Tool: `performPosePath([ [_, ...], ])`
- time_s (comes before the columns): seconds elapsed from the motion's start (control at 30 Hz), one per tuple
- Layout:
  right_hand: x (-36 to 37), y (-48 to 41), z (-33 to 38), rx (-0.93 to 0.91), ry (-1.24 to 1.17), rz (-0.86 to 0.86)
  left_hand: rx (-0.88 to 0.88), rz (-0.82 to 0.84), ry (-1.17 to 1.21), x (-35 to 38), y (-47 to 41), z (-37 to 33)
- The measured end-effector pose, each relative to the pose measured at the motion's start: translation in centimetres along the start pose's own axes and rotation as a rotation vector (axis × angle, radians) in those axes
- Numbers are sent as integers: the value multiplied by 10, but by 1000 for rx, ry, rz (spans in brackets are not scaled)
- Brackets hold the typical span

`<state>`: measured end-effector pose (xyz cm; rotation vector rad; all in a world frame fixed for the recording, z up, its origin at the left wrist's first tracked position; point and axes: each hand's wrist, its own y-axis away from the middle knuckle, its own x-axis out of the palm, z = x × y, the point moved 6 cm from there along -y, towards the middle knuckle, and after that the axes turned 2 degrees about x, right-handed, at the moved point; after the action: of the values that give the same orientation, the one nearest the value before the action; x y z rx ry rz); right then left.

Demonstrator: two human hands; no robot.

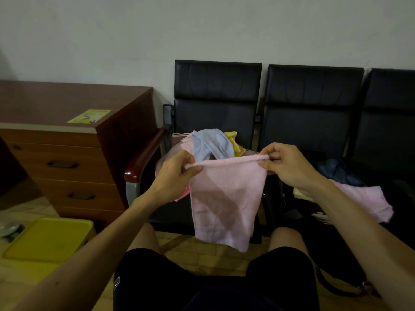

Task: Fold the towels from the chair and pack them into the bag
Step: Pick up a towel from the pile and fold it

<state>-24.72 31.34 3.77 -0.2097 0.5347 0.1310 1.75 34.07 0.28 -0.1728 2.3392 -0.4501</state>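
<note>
A person sits facing a row of black padded chairs against a pale wall, seen from their own head looking down over bare forearms and dark shorts.

The left chair (216,90) carries the towels still to be folded. A middle chair (312,97) stands beside it on the right. At far left is a brown wooden bench (56,102) with drawers, and a yellow tray (49,237) lies on the floor below it.

In the centre, a pink towel (224,198) is held up in the air in front of the left chair and above the knees. Its top edge runs level from hand to hand, rising slightly to the right. Its long side hangs straight down, loose and free at the bottom.

On the middle chair's seat lies a dark blue and black bundle (339,170), possibly the bag, though that is unclear. A second pink towel (363,203) is spread just in front of it, partly behind the right forearm.

The heap on the left seat shows a light blue towel (211,144) on top and a yellow towel (233,140) behind it.

The left hand (177,173) pinches the towel's upper left corner between thumb and curled fingers. The right hand (289,164) pinches the upper right corner the same way. With the towel hanging below both hands, the likely fold brings the two corners together. The dark bundle lies nearer the right hand.
</note>
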Motion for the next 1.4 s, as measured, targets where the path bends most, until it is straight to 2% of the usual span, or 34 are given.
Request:
performPosePath([
  [0.17,3,1,-13,49,-113,16,11,-6,65,-6,-2,-7],
  [0.27,5,4,-17,58,-173,31,49,36,27,-8,-1,-15],
  [0.4,5,8,-22,61,-265,19,40,62,255,-12,7,-25],
  [0.53,16,14,-35,152,-579,77,58,19,506,-13,12,-46],
  [0.67,36,22,-50,263,-939,66,105,-9,469,-2,9,-63],
  [0.77,73,44,-72,357,-822,6,175,-29,422,2,7,-71],
  [0.8,88,54,-73,344,-776,58,186,-29,420,3,7,-73],
  [0.87,118,72,-69,350,-769,276,190,-46,426,3,7,-74],
  [0.93,127,78,-69,393,-795,320,159,-77,445,-1,6,-71],
  [1.0,126,76,-72,406,-845,261,118,-163,417,-14,4,-60],
  [1.1,120,76,-67,362,-845,262,64,-373,273,-39,2,-34],
  [1.17,113,78,-61,307,-814,290,4,-425,193,-44,3,-17],
  [1.27,102,78,-43,233,-795,315,-129,-404,116,-37,3,9],
  [1.33,97,75,-32,198,-794,303,-278,-308,132,-25,-1,31],
  [1.4,92,72,-19,190,-816,285,-504,-178,344,-9,-1,56],
])
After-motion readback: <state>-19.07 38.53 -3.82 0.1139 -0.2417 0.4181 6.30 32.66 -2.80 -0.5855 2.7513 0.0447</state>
